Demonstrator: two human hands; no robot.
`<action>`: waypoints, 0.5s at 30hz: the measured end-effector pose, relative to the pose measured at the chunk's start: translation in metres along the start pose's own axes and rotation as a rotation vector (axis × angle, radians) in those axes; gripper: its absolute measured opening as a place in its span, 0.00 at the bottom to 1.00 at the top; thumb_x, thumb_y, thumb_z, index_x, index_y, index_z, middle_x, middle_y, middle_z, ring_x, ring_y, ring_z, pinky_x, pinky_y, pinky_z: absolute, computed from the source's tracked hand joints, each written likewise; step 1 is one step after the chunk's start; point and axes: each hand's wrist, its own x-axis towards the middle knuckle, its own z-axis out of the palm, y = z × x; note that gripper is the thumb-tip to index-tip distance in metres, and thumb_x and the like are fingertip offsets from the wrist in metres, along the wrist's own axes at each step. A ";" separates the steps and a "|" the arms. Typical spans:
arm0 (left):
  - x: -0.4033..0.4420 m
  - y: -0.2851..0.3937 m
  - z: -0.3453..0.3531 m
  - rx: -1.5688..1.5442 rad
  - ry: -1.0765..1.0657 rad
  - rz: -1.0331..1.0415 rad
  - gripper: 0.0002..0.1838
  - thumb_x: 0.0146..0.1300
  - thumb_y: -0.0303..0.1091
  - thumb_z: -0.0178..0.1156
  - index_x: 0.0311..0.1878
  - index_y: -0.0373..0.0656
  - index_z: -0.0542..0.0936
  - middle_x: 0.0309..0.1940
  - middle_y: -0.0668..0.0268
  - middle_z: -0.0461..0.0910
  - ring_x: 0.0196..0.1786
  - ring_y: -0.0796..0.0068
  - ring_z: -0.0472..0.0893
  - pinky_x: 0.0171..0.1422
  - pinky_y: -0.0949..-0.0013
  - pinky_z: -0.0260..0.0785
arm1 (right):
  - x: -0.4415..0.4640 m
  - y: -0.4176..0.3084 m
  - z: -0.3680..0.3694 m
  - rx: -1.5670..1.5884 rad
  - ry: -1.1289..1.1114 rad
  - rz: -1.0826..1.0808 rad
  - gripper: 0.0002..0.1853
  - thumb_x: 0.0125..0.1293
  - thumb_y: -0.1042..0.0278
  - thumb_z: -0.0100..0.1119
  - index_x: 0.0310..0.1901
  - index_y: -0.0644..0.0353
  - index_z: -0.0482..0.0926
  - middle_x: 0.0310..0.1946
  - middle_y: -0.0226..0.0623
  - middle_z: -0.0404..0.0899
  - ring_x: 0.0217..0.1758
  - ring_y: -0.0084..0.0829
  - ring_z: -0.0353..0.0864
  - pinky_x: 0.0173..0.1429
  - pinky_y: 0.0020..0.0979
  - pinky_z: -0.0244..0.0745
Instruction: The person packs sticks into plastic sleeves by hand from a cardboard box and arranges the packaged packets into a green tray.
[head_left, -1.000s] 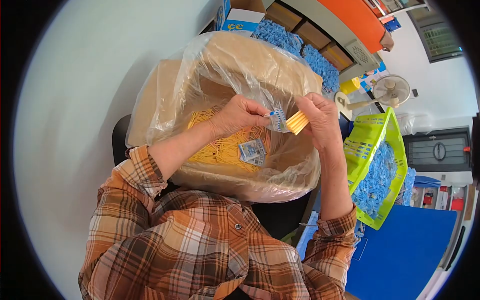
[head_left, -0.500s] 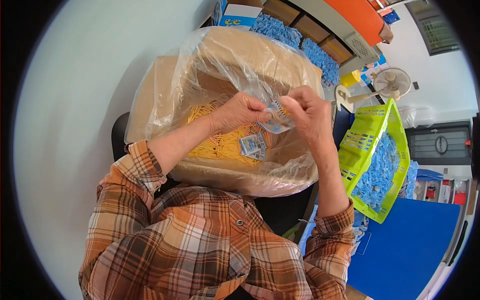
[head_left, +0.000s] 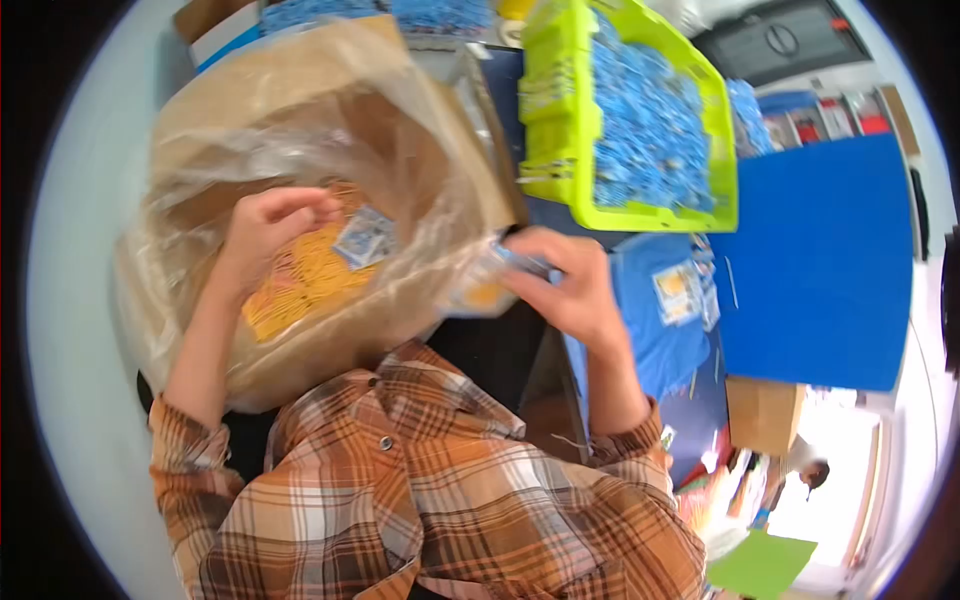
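My left hand point(head_left: 272, 235) is over the cardboard box, fingers loosely bent, with a gap at the thumb and nothing visible in them. Below it lie many thin yellow strips point(head_left: 305, 295) inside the box. On top of the strips rests a small clear packet point(head_left: 366, 238) with blue print. To the right, outside the box's near right side, my right hand point(head_left: 565, 285) pinches another plastic packet point(head_left: 480, 285). This one is smeared by motion, with blue at its edge and a yellow patch.
A clear plastic liner point(head_left: 215, 180) covers the cardboard box point(head_left: 290, 75). A lime-green crate point(head_left: 560, 110) full of blue packets point(head_left: 650, 120) stands at upper right. Past my right hand are blue cloth point(head_left: 635, 300), loose packets point(head_left: 680, 290) and a blue panel point(head_left: 810, 270). A person point(head_left: 805, 465) is farther off.
The view has swung to the right. My hands, together on a packet before, are now apart. The right hand has carried the packet rightward out of the box; the left has let go.
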 end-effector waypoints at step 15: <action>0.048 0.004 -0.012 0.579 -0.058 -0.119 0.13 0.55 0.37 0.68 0.36 0.36 0.84 0.32 0.59 0.85 0.36 0.69 0.84 0.41 0.66 0.75 | -0.157 0.219 -0.179 -1.285 0.573 0.236 0.25 0.55 0.67 0.68 0.56 0.61 0.77 0.56 0.51 0.76 0.58 0.50 0.74 0.63 0.43 0.67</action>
